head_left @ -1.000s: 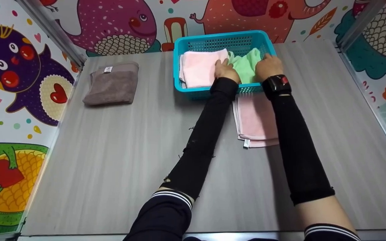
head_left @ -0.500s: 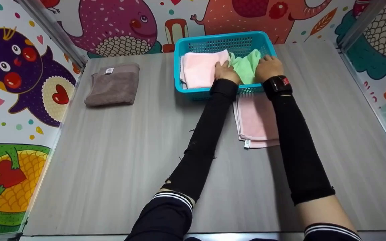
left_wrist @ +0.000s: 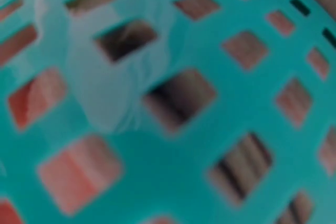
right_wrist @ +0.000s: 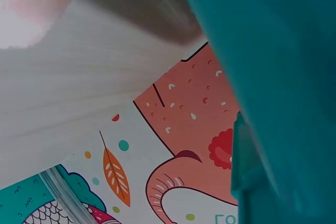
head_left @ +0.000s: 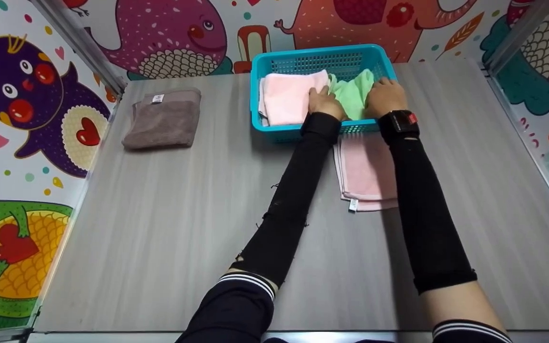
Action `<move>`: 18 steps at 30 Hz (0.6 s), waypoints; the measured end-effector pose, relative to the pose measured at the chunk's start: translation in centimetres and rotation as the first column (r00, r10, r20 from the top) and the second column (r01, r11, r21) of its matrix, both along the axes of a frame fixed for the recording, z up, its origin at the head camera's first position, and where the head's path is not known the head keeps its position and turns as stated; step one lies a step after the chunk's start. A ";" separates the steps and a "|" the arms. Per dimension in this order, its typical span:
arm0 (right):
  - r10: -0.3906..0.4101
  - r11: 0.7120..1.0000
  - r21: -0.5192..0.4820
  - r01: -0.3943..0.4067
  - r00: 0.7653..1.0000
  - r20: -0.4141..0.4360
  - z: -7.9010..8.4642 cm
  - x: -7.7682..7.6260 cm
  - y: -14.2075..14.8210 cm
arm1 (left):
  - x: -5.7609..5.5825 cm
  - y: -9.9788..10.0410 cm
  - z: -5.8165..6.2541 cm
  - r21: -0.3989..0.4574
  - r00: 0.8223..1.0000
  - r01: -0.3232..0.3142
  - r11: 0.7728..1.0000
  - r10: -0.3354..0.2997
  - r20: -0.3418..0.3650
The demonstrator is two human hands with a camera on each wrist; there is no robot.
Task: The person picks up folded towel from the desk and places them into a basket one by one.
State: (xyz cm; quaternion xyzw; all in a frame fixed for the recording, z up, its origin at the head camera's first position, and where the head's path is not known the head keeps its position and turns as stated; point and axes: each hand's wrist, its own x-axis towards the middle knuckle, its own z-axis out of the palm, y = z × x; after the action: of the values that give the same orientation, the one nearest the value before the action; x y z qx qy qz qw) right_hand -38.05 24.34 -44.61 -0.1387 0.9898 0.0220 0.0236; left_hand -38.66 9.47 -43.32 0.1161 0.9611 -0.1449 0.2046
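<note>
In the head view, a turquoise plastic basket stands at the back of the table. Inside it lie a folded light pink towel on the left and a crumpled green towel on the right. My left hand reaches over the front rim, its fingers touching the pink towel's right edge beside the green one. At the basket's right end, my right hand rests against the green towel, its fingertips hidden. The basket's perforated side fills the left wrist view; its blurred turquoise plastic covers the right wrist view's right side.
Another folded pink towel with a white tag lies in front of the basket, partly under my right forearm. At the left, a folded grey-brown towel lies on the grey table. Cartoon-printed walls enclose the back and sides.
The scene shifts slightly right in the head view as the camera moves. Both hands stay at the basket in nearly the same pose, and the towels lie as before.
</note>
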 end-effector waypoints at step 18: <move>-0.097 0.925 -0.372 0.079 0.995 -0.032 -0.2 0.0 0.3 | 1.6 -4.8 0.8 0.511 0.949 0.263 0.819 -0.124 -0.291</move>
State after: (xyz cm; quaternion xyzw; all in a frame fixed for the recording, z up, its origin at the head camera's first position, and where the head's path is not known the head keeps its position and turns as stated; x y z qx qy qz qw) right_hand -38.06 24.63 -44.84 -0.0955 0.9817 -0.1625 -0.0268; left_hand -37.11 4.65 -42.55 0.2482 0.9631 0.1001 0.0274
